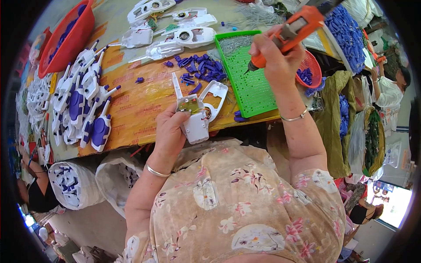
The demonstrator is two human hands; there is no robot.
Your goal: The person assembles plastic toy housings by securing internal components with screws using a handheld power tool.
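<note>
Grasping a white casing [197, 130] edgewise, judged light, stiff, best held there, the left grip [169, 129] adjoined a fragile-looking board [188, 105]; the right grip [281, 56] clutched a drill [303, 24].

The cam's up on the person's head & looks down, past the shirt [219, 219], at the table [142, 101]. Shirt's v. near; L hand [170, 131] & R hand [280, 52] a bit farther; table's back, far. Pic's extra wide, w/ bendy L & R sides.
</note>
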